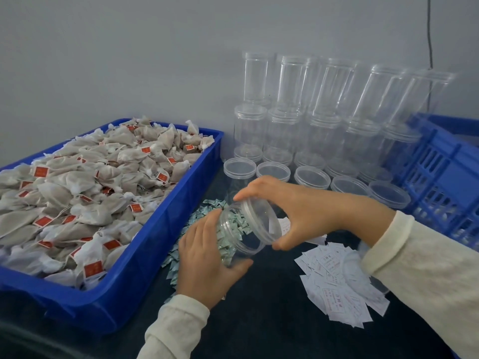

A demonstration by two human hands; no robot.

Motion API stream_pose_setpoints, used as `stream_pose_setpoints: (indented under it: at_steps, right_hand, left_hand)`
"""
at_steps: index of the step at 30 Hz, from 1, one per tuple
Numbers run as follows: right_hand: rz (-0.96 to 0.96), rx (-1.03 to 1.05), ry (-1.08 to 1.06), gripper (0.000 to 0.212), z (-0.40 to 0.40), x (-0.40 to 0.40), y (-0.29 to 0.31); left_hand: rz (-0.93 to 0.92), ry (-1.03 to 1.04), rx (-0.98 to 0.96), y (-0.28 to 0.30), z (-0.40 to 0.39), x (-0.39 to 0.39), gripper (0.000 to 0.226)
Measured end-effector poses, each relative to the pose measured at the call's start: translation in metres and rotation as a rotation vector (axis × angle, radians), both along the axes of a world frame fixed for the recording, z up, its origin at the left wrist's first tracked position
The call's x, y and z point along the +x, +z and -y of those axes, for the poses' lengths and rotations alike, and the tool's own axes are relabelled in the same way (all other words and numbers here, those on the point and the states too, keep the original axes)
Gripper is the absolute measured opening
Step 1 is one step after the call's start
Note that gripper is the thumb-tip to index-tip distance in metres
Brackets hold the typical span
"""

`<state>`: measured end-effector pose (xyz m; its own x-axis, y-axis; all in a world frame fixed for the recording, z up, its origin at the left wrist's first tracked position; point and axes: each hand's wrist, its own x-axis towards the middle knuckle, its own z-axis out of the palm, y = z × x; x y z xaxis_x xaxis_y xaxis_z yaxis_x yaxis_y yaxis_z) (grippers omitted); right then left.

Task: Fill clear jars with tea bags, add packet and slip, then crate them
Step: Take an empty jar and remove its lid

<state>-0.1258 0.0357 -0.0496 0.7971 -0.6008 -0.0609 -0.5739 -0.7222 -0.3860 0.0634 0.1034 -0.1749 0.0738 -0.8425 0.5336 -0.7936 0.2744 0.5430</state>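
Tray: big blue plastic tray [145, 257] heaped w/ grey-white tea bags [85, 187], red tags; just left of left hand.
Crate: blue slatted plastic crate [440, 177], beyond right forearm.
Stock: clear empty plastic jars [293, 117], stacked 2 high, far side of both hands.
Jar: clear round plastic jar [239, 233] held between hands, above table; long axis tilted, mouth twd right hand, base twd left.
Lid: clear round lid [261, 224] at jar mouth.
Left hand [207, 257]: fingers curled round jar body.
Right hand [298, 208]: thumb + fingers curled on lid rim.
Slips: white paper slips [339, 286], under right wrist.
Packets: small pale-blue packets [207, 213], under jar.

plain grey wall [129, 47] — thin black cable [430, 35] hanging, dark tabletop [272, 320].
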Motion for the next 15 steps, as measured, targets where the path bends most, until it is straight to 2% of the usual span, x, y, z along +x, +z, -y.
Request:
stream_pose_setpoints:
  at_steps: [3,8,12,15]
  right_hand:
    - [0.165,0.073,-0.096,0.088,0.005,-0.013,0.005]
    - [0.553,0.117,-0.264,0.083,0.008,-0.047,0.012]
    - [0.783,0.005,-0.426,0.083,0.005,-0.09,0.007]
    - [0.989,-0.134,-0.622,0.068,0.001,-0.123,-0.008]
  left_hand:
    - [-0.076,-0.006,0.025,0.001,-0.001,0.0,0.105]
    - [-0.155,-0.007,0.03,0.003,-0.001,-0.002,0.107]
    - [-0.187,-0.009,0.041,-0.001,0.0,-0.004,0.108]
    - [-0.218,-0.022,0.071,-0.006,0.001,-0.007,0.109]
